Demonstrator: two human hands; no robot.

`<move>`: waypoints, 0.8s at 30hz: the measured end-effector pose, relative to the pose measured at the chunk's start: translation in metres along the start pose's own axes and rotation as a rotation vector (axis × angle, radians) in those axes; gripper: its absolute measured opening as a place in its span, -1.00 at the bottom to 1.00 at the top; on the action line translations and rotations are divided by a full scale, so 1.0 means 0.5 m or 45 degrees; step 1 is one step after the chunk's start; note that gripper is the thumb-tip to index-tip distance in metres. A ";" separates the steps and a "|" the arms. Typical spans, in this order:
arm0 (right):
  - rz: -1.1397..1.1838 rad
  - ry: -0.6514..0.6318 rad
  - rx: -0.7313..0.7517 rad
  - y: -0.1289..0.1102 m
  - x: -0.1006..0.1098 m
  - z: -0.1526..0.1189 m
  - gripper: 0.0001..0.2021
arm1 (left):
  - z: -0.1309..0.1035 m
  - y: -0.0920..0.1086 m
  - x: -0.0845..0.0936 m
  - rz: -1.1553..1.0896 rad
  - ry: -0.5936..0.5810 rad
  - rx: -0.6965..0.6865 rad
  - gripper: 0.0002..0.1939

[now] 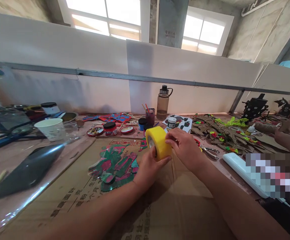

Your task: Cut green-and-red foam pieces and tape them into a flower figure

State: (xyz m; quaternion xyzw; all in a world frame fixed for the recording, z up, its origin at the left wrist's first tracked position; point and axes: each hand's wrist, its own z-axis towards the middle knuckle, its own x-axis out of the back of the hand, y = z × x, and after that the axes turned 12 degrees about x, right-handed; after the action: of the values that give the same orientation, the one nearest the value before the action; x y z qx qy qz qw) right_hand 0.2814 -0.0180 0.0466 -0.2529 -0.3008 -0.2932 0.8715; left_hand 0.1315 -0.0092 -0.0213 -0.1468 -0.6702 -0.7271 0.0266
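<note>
A thick roll of yellow tape (pixel 159 140) is held up over the cardboard sheet (pixel 184 203). My left hand (pixel 151 166) grips it from below, thumb on the outer face and fingers reaching into the core. On the roll's right side, the fingertips of my right hand (pixel 186 146) pinch together at the tape's surface; a lifted tape end cannot be made out. Painted green and pink cut-out pieces (pixel 117 166) lie on the cardboard just left of my hands.
Paint jars (pixel 110 129), a brush cup (pixel 150 117) and a water bottle (pixel 162 103) stand behind. Pliers (pixel 209 151), a white power strip (pixel 244 175) and brown cardboard pieces (pixel 217 133) lie right. Left are a paper cup (pixel 51 129) and black sheet (pixel 27 170). Another person's hand (pixel 289 133) shows far right.
</note>
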 end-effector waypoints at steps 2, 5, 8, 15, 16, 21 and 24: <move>-0.009 0.002 -0.006 -0.003 -0.004 -0.001 -0.85 | -0.001 0.001 0.000 -0.021 -0.001 0.005 -0.63; 0.003 0.047 -0.053 -0.002 -0.008 -0.002 -0.89 | 0.000 0.003 0.000 -0.070 -0.014 0.017 -0.62; 0.005 0.056 -0.085 0.004 -0.011 -0.005 -0.88 | 0.001 0.002 0.000 -0.135 -0.036 0.017 -0.59; -0.041 0.027 -0.080 0.014 -0.008 -0.004 -0.86 | 0.003 -0.014 -0.007 -0.049 -0.010 0.001 -0.58; -0.047 0.018 -0.077 0.014 -0.009 -0.004 -0.85 | 0.004 -0.015 -0.007 -0.051 -0.013 0.000 -0.58; 0.025 0.084 -0.062 0.014 -0.017 -0.006 -0.87 | 0.008 -0.011 -0.002 -0.139 -0.025 -0.012 -0.57; 0.042 0.089 -0.035 0.016 -0.018 -0.007 -0.87 | 0.008 -0.005 0.001 -0.146 -0.028 -0.024 -0.58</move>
State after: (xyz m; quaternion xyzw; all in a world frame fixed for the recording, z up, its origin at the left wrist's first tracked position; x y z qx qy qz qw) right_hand 0.2822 -0.0114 0.0360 -0.2595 -0.2619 -0.2916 0.8826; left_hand 0.1308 -0.0051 -0.0236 -0.1164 -0.6707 -0.7321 -0.0239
